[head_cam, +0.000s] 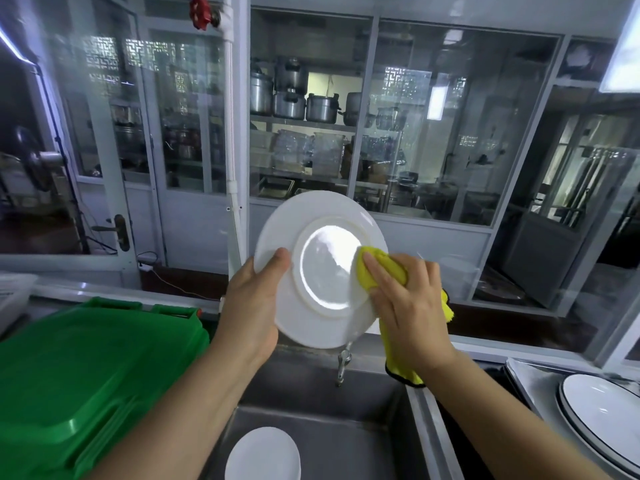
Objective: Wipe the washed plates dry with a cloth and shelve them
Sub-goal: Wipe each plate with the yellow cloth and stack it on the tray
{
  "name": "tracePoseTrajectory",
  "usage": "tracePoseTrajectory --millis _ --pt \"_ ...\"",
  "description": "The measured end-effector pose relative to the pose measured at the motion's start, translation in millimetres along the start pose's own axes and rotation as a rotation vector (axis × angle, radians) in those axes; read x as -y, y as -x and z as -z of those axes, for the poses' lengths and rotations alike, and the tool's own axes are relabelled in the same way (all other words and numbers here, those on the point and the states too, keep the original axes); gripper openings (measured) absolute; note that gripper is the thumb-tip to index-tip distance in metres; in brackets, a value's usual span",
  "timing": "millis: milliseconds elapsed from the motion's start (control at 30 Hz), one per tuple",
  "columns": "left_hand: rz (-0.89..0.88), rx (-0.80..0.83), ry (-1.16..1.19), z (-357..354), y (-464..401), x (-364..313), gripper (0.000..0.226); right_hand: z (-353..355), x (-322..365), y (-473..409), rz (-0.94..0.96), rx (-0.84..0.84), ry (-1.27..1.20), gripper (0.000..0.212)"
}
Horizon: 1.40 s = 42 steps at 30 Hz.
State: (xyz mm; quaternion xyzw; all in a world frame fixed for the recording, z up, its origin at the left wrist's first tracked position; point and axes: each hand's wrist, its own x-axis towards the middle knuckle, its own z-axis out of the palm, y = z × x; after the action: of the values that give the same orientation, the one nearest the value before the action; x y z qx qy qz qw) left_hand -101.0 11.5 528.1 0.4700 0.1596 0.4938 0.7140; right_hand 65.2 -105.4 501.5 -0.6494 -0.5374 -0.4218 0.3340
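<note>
White plate (pixel 311 289) held up over the steel sink (pixel 311 427), tilted, underside and foot ring toward the person. Glare on the centre looks like glaze sheen or a wet film; cannot tell which.

Left hand (pixel 252 303) grasps the plate at its left rim: thumb over the near face, palm under the edge, remaining fingers hidden behind. Right hand (pixel 405 299) presses a bunched yellow cloth (pixel 377 268) against the right side of the underside, beside the foot ring, fingers fairly straight over the wad. The cloth's loose tail hangs down past the wrist.

Handling, as I judge it: glazed ceramic, rigid, moderately weighty for a one-hand rim hold, and slick if still wet. Brittle too, and the steel basin sits directly below. The rim is the sensible hold, thumb one face and fingers the other, so the cloth can reach the middle; the grip would need shifting round to dry the patch under the thumb. The cloth is soft and gives some grip.

A second white plate (pixel 263 455) lies in the sink bottom, a tap (pixel 343 365) above it. Dark-rimmed plates (pixel 602 420) sit stacked on the desk at right. A green bin lid (pixel 86 372) is at left. No plate shelf identifiable from here.
</note>
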Motion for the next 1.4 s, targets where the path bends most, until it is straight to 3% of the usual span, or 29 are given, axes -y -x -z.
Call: tracePoseTrajectory --millis 300,533,800,1133,1400 --pt "0.048 0.016 -0.024 -1 1 0 0.023 -7 54 -21 0.219 0.021 0.012 0.038" --pt "0.028 0.010 -0.037 20 -5 -11 0.012 -9 45 9 0.332 0.051 0.010 0.044" --pt "0.133 0.091 -0.088 45 -11 -9 0.010 -10 41 -21 0.156 0.062 0.096 0.034" --pt "0.188 -0.028 0.105 76 -27 -8 0.019 -46 91 0 -0.200 0.017 0.071 0.039" --pt "0.248 -0.102 0.156 77 -33 26 0.008 -61 139 39 -0.076 0.025 0.162 0.036"
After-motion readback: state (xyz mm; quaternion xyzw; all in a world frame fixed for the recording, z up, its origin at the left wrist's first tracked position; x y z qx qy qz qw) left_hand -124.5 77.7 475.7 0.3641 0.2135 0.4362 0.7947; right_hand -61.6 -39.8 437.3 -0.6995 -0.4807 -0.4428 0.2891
